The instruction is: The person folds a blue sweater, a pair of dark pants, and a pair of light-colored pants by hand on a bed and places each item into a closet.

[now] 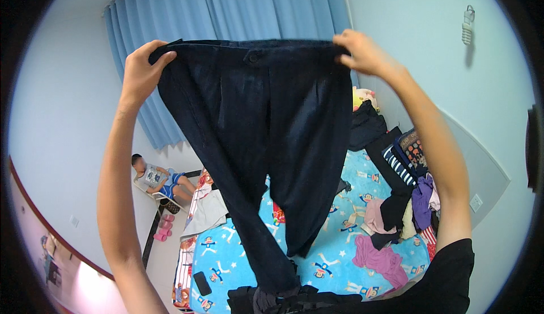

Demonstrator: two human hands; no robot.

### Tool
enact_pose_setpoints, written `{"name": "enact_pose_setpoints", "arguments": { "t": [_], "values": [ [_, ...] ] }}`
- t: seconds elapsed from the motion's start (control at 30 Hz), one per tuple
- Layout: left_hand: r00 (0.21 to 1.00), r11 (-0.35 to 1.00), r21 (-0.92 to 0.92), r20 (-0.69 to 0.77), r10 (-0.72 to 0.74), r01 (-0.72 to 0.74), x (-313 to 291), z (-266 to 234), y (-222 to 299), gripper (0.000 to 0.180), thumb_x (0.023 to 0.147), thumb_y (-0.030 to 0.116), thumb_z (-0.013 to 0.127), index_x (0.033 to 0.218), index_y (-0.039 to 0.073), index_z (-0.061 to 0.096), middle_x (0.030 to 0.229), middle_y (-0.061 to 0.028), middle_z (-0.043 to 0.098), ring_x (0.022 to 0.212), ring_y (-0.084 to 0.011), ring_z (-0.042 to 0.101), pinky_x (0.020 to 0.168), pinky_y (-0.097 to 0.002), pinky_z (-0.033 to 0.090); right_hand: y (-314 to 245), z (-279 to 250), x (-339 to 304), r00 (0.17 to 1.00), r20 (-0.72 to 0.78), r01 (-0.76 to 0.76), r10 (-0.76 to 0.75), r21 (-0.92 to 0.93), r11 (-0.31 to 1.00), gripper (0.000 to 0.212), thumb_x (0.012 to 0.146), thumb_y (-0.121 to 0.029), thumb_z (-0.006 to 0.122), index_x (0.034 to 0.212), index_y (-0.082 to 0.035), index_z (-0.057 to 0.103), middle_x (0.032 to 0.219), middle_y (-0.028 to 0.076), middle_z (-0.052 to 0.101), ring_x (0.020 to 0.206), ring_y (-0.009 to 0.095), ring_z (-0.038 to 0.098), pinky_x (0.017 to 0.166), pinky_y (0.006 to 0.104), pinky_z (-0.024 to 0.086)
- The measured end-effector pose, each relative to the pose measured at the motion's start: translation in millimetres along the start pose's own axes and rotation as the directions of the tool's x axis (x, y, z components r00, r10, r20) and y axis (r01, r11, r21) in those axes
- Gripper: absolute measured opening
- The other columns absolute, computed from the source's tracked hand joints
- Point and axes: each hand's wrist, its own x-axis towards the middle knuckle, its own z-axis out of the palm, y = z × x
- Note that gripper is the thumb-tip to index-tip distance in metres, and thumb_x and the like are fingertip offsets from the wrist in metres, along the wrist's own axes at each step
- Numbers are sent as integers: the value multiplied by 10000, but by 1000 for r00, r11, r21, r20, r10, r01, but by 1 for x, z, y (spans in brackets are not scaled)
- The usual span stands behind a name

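A pair of dark navy trousers (243, 104) hangs spread out in front of me, waistband up, with a button at the middle of the waist. My left hand (145, 67) pinches the left end of the waistband between thumb and fingers. At the other end, my right hand (362, 52) grips the waistband, slightly blurred. Both arms are raised. The legs hang down over the bed, one reaching a dark bunched cloth (294, 301) at the lower edge. Part of the bed behind is hidden by the trousers.
A bed with a blue cartoon-print sheet (323, 266) lies below. Clothes, among them a pink garment (378, 260) and a purple one (422, 201), heap on its right. A black phone (202, 284) rests near its left edge. Someone sits on a chair (164, 181) at far left, near pink slippers (164, 227).
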Motion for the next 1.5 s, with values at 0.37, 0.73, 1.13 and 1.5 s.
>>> {"name": "enact_pose_setpoints", "arguments": {
  "t": [0.37, 0.73, 1.13, 1.5],
  "values": [
    [985, 989, -32, 102, -142, 146, -42, -12, -34, 259, 743, 207, 763, 836, -1, 640, 639, 12, 551, 604, -57, 478, 565, -210, 410, -13, -64, 54, 998, 28, 62, -61, -48, 997, 399, 669, -324, 675, 797, 40, 574, 710, 247, 567, 633, 349, 548, 628, 396, 458],
    [919, 939, -259, 375, -120, 228, -36, -14, -44, 301, 814, 286, 686, 832, 59, 489, 743, 26, 426, 723, -74, 398, 642, -223, 346, -14, -62, 49, 970, 171, -211, 175, 223, 952, 472, 610, -434, 731, 713, 21, 658, 619, 105, 586, 593, 210, 573, 567, 315, 464],
    [930, 942, -158, 273, -247, 296, -25, -5, -19, 255, 802, 261, 639, 779, 64, 479, 691, 26, 396, 661, -83, 380, 596, -238, 336, -23, -68, 22, 905, 325, -423, 275, 614, 666, 381, 730, -313, 686, 917, 16, 646, 835, 103, 622, 718, 166, 584, 651, 299, 487],
    [772, 711, -415, 568, -285, 568, 20, 32, 80, 140, 788, 129, 590, 890, 80, 507, 734, 2, 494, 678, -84, 498, 547, -233, 423, -84, -59, 81, 777, 492, -597, 394, 377, 708, 256, 724, -230, 611, 825, 5, 612, 658, 67, 539, 538, 158, 523, 454, 284, 456]
  ]
}}
